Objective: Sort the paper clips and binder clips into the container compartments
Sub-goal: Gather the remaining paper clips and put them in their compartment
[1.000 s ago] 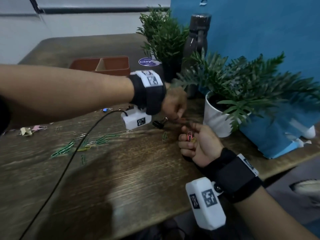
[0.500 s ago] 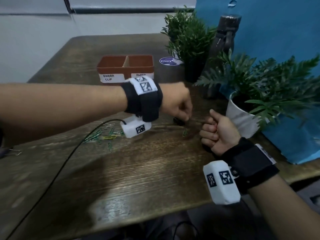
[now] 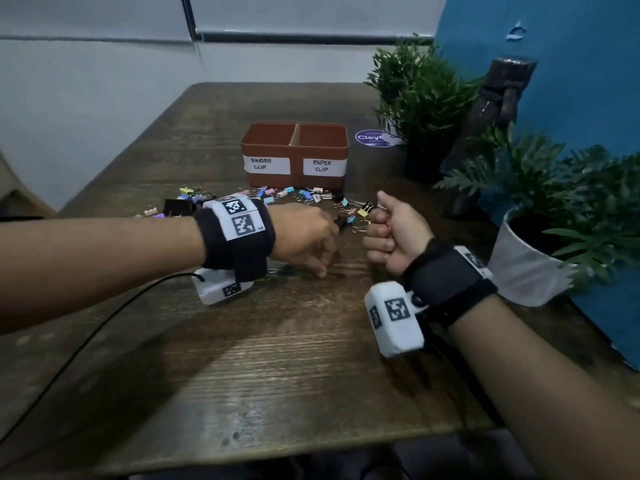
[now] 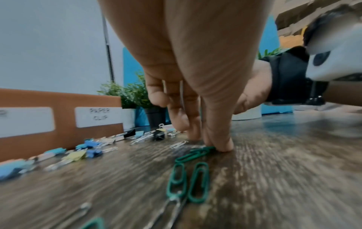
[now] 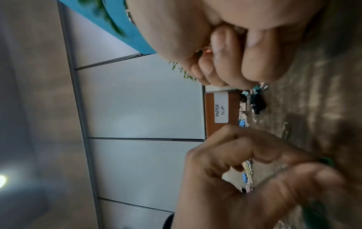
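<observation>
2 compartments, container, contents unseen

Counted: one two-compartment container; two labels; three potted plants; two hands; three green paper clips near left wrist; binder clips too many, blurred.

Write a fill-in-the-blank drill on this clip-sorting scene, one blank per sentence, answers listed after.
1. The container's right compartment is labelled ____ CLIP.
2. The left hand's fingertips press on a ____ paper clip on the table.
3. The right hand is closed into a ____.
4. The binder clips lie on the table in ____ of the container.

Missing words: PAPER; green; fist; front
</observation>
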{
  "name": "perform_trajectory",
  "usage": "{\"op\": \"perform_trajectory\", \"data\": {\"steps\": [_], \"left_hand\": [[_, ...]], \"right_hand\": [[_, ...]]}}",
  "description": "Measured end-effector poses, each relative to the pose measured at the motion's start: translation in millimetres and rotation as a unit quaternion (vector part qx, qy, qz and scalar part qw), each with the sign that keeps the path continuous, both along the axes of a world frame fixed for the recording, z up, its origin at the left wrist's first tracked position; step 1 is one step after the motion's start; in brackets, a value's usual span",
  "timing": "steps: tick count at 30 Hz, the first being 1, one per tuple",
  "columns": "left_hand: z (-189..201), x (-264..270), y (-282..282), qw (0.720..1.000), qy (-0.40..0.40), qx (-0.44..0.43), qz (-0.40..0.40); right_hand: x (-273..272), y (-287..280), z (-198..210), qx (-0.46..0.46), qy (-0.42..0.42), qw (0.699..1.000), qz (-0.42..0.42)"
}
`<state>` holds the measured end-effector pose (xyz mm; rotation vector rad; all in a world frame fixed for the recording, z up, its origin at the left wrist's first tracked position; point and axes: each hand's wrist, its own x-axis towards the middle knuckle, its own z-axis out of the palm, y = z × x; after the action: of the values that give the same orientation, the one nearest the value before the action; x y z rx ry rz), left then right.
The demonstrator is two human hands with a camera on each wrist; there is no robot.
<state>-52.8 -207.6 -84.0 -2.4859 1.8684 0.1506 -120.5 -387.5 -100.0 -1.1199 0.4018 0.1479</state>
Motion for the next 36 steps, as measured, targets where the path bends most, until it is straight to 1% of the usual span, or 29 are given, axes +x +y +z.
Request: {"op": "perform_trajectory", "data": {"steps": [2, 4, 6, 7, 11, 16, 18, 21, 23, 28, 30, 32, 34, 36], "left_hand": [[-1.2, 4.1, 8.0, 0.999, 0.031, -0.018, 0.032], [-4.4, 9.4, 13.4, 0.993, 0.074, -0.029, 0.087], [-8.5, 13.4, 17.0, 0.987, 0.086, -0.048, 0.124], [-9.4, 13.7, 19.0, 0.987, 0.083, -0.056, 0.129], [-8.9, 13.2, 28.2, 0.992, 0.078, -0.072, 0.068], [-8.6, 10.5, 33.4, 0.998, 0.056, -0.003, 0.019], [-10.6, 8.6, 32.4, 0.998, 0.058, -0.009, 0.006], [-11.9, 6.4, 32.4, 0.998, 0.064, -0.01, 0.025], [-12.1, 4.6, 32.9, 0.998, 0.051, -0.003, 0.04], [-15.8, -1.6, 38.8, 0.998, 0.005, -0.023, 0.058], [-8.9, -0.4, 40.0, 0.995, 0.011, -0.05, 0.082], [4.4, 5.0, 36.9, 0.984, 0.017, -0.133, 0.118], [19.0, 10.4, 28.0, 0.967, 0.019, -0.215, 0.136], [28.0, 12.6, 16.5, 0.961, 0.028, -0.238, 0.135]], "right_hand": [[22.1, 11.6, 2.4, -0.012, -0.001, 1.0, 0.01], [37.7, 21.1, -3.9, -0.01, 0.003, 1.0, 0.007], [44.2, 25.9, -16.3, 0.015, -0.001, 1.0, 0.008], [45.3, 26.5, -21.7, 0.029, -0.005, 0.999, 0.014], [42.2, 18.5, -28.1, 0.062, -0.017, 0.997, 0.048], [43.1, 18.1, -29.0, 0.051, -0.012, 0.997, 0.062], [42.6, 18.4, -28.5, 0.045, -0.012, 0.997, 0.063], [42.1, 18.4, -28.7, 0.038, -0.015, 0.997, 0.063], [41.7, 19.3, -28.9, 0.033, -0.015, 0.997, 0.062], [39.2, 24.1, -28.9, 0.041, -0.009, 0.998, 0.047], [39.7, 28.2, -30.6, 0.04, 0.001, 0.999, 0.036], [39.9, 30.3, -32.0, 0.034, 0.014, 0.999, 0.037], [39.2, 29.3, -31.8, 0.039, 0.024, 0.998, 0.054], [37.1, 29.2, -30.5, 0.062, 0.023, 0.995, 0.08]]}}
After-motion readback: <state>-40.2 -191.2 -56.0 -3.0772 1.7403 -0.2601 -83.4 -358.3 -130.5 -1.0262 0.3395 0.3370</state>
